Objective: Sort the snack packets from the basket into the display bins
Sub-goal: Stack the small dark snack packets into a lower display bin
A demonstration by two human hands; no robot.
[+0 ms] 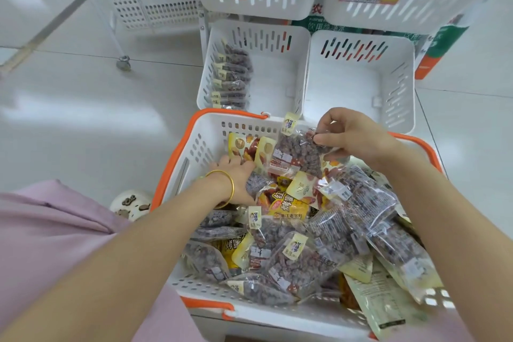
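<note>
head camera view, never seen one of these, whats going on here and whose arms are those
No machine here: a person wears one camera on the head, looking down at their own arms. The white basket with orange handles is full of snack packets. The right hand pinches a clear packet of dark snacks with its fingers. The left hand, wearing a gold bangle, reaches among the packets; whether it grips one is hidden. Beyond, the left display bin holds a row of similar packets; the right display bin shows none.
</note>
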